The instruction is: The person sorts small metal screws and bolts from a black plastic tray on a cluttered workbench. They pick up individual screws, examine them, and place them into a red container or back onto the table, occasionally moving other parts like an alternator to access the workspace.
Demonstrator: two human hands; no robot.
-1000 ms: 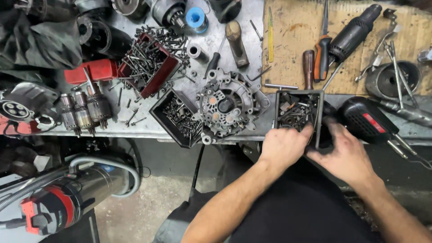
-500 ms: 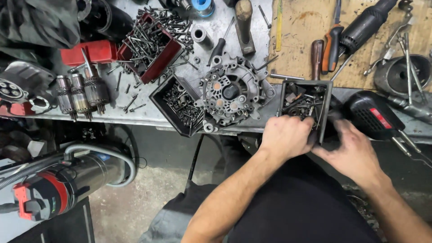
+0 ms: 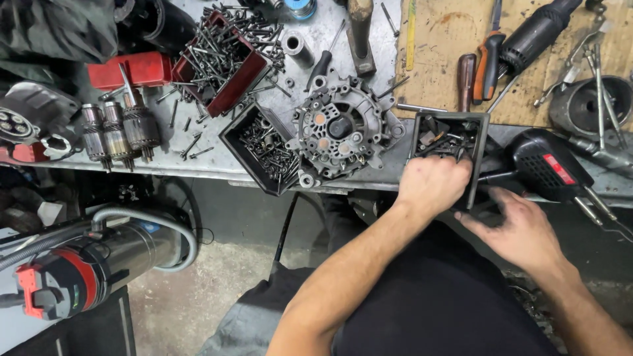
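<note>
At the workbench's front edge, my left hand [image 3: 432,184] digs into a small black square tray of mixed metal screws and scraps [image 3: 481,125], fingers curled down among them; what they pinch, I cannot tell. My right hand [image 3: 521,227] rests beside the tray, fingers loosely spread. Steadying the overhanging tray seems wise.

The small parts tray [image 3: 480,142] is dark grey to black, its jumble of hardware dull steel. The alternator housing [image 3: 343,125] is pale silver with copper-orange spots and a black centre. The open box of screws [image 3: 227,62] is deep red — the screws dark grey. The counter [image 3: 217,161] is scuffed grey metal, with a tan board [image 3: 442,59] on it. The power tool [image 3: 550,168] is black with a red stripe; one screwdriver [image 3: 486,66] is orange and black.
</note>
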